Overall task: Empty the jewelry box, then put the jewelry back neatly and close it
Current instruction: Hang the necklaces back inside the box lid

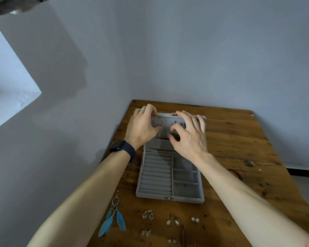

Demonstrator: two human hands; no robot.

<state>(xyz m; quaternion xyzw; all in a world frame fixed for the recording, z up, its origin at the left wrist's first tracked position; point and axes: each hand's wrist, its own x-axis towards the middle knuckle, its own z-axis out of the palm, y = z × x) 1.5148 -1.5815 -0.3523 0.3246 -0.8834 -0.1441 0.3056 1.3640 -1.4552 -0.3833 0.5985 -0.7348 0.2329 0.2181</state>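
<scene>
An open grey jewelry box [150, 196] is seen on a wooden table [239, 139], its lid [163, 130] raised towards the wall. The lid's upper left corner is gripped by the left hand [143, 125], with fingers curled over the top edge and the thumb pressed on the inner face; a dark watch [122, 148] is worn on that wrist. The right hand [189, 138] is spread over the right part of the lid, thumb and forefinger bent close together at the inner face; whether anything is pinched there cannot be told. Blue feather earrings [112, 218], several earring pairs [147, 214] and pearl studs [194, 219] are laid out on the table near the box's front.
</scene>
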